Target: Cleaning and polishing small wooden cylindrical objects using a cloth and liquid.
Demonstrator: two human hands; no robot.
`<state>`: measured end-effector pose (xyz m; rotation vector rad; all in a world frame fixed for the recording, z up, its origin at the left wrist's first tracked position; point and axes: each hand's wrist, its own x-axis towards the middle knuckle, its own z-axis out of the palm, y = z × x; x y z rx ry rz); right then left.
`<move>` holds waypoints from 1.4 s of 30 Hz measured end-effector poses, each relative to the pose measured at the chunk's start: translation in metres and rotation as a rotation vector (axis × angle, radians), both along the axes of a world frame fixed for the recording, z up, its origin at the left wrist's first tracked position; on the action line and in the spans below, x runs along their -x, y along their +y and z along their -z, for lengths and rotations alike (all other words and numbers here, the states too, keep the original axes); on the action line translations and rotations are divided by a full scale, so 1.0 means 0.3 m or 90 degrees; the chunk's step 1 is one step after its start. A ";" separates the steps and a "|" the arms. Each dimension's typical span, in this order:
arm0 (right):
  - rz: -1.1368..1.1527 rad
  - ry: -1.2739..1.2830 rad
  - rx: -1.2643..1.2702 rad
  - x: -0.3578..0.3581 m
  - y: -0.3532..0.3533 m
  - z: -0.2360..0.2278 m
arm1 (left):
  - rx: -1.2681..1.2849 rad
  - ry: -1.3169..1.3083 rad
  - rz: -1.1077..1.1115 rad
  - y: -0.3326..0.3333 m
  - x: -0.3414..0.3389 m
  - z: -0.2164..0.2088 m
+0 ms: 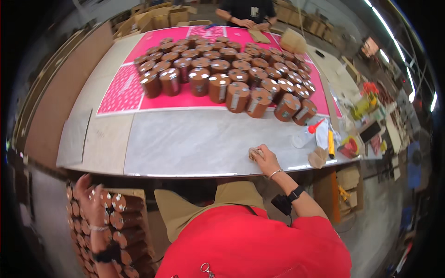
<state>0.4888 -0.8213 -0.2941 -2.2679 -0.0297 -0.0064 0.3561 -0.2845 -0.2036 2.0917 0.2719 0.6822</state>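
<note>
My right hand (267, 163) rests over the near part of the grey tabletop (194, 139), closed round a small crumpled beige rag (254, 153). Down at the left, my left hand (92, 199) is held over a box of brown cylinders (124, 221) that lie on their sides in stacked rows, round ends up toward me. Its fingers are apart and slightly blurred, and nothing shows in them. Several brown cylinders with shiny tops (199, 82) stand upright in a dense group on a pink patterned sheet (123, 90) across the table.
At the table's right lie a clear bottle with a red nozzle (303, 138), a yellow-and-black cutter (331, 144), a crumpled brown paper (318, 158) and a yellow-red tub (349, 147). A person in black (248, 11) stands at the far side. A wooden panel (65, 88) rises at the left.
</note>
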 end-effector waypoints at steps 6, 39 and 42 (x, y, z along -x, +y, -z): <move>0.154 -0.050 -0.270 0.085 -0.320 0.068 | -0.053 0.083 0.505 -0.880 -0.583 -0.044; 0.303 -0.002 -1.059 0.201 -0.513 -0.137 | -0.434 -0.250 0.728 -1.656 -0.831 0.000; 0.311 0.044 -1.101 0.177 -0.479 -0.126 | -0.490 -0.253 0.698 -1.606 -0.830 -0.028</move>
